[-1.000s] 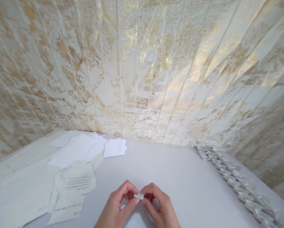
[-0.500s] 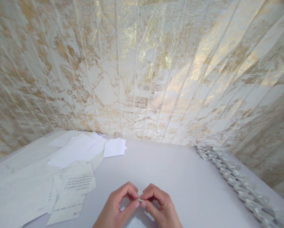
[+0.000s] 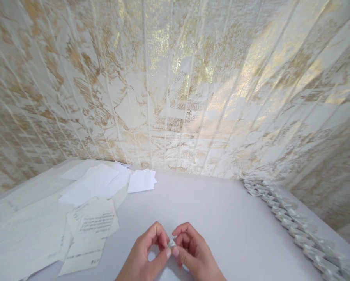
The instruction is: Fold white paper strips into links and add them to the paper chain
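A small folded piece of paper [image 3: 171,244], pale with greyish print, is held low in the middle of the head view, above the table. My left hand [image 3: 151,249] pinches its left side between thumb and fingertips. On the other side my right hand [image 3: 194,249] has its thumb against the paper, the index finger raised off it and the other fingers curled beneath. How those lower fingers meet the paper is partly hidden.
Printed paper slips [image 3: 89,238] and larger sheets [image 3: 20,238] cover the left side of the table [image 3: 216,210]. A stack of small white papers [image 3: 141,181] lies at the back. Rows of folded paper pieces [image 3: 297,234] run along the right edge. A patterned curtain [image 3: 175,97] hangs behind.
My right index finger has lifted away from the paper, and the right fingers have spread a little. The folded piece now shows a small pointed shape. My left hand keeps its pinch.
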A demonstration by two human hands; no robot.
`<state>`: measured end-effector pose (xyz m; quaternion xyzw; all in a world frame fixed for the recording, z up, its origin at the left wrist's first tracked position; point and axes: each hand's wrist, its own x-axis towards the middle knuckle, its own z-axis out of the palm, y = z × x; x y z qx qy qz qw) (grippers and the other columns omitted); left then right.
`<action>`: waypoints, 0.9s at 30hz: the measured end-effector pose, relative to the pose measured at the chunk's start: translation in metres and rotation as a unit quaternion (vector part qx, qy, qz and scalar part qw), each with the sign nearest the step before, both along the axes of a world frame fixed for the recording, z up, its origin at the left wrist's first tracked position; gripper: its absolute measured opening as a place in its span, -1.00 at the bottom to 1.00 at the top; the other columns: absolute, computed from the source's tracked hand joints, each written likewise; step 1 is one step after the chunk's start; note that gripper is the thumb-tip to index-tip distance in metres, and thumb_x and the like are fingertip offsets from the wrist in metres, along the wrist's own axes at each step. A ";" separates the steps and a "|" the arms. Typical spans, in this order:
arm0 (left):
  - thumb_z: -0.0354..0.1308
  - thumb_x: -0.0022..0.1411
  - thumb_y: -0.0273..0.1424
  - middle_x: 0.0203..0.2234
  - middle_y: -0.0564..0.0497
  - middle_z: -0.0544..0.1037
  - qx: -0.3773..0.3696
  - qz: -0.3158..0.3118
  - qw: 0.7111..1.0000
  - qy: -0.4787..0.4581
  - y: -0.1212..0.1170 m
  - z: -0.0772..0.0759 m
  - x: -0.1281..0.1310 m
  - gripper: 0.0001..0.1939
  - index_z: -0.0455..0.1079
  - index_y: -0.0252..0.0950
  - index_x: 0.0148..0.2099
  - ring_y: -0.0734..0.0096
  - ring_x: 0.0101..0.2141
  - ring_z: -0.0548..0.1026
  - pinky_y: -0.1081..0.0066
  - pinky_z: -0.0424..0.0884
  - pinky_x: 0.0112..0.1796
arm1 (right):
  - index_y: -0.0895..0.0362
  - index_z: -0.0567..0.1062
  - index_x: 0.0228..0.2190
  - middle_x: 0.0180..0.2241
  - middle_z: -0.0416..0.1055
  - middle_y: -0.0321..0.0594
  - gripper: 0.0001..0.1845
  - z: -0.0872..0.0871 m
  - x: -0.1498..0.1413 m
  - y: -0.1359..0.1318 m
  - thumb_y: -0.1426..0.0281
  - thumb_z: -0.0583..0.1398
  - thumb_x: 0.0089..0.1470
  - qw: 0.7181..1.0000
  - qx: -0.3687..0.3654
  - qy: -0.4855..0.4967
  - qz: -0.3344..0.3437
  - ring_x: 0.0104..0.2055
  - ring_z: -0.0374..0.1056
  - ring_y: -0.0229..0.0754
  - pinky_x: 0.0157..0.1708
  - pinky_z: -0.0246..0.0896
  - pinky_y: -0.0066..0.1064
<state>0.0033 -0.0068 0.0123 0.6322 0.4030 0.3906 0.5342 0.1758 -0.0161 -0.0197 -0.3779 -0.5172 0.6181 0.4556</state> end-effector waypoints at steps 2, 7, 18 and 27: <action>0.17 0.20 -0.12 -0.47 0.11 0.30 -0.011 -0.006 1.000 -0.002 0.001 -0.001 0.000 -0.69 0.20 -0.21 -0.38 0.35 -0.37 0.34 0.42 0.29 -0.28 | 0.09 0.32 -0.27 -0.58 0.23 -0.47 -0.45 0.003 0.000 0.000 -0.08 0.30 -0.01 1.000 -0.008 -0.011 0.023 -0.59 0.08 -0.38 -0.54 -0.01 -0.51; 0.18 0.18 -0.06 -0.47 0.12 0.30 -0.035 -0.018 0.999 -0.022 -0.002 -0.002 0.001 -0.64 0.20 -0.22 -0.37 0.35 -0.37 0.35 0.41 0.29 -0.28 | 0.10 0.31 -0.30 -0.62 0.23 -0.47 -0.48 0.008 0.000 -0.002 -0.08 0.26 0.05 0.999 -0.001 -0.015 0.043 -0.62 0.06 -0.39 -0.55 -0.02 -0.52; 0.15 0.20 -0.26 -0.45 0.11 0.42 -0.007 0.005 1.000 0.028 0.001 -0.006 0.000 -0.85 0.30 -0.21 -0.28 0.34 -0.35 0.44 0.44 0.33 -0.28 | 0.09 0.29 -0.22 -0.59 0.21 -0.46 -0.50 0.003 0.001 -0.004 -0.11 0.07 0.19 0.989 0.084 -0.119 -0.011 -0.55 0.09 -0.32 -0.49 -0.01 -0.49; 0.15 0.15 -0.42 -0.40 0.08 0.51 0.025 0.012 0.997 0.071 0.006 -0.008 0.000 -0.96 0.39 -0.22 -0.29 0.31 -0.31 0.46 0.42 0.35 -0.22 | 0.10 0.34 -0.33 -0.46 0.26 -0.33 -0.55 0.002 0.003 -0.001 -0.05 0.13 0.18 0.984 0.099 -0.136 -0.053 -0.42 0.19 -0.25 -0.39 0.09 -0.43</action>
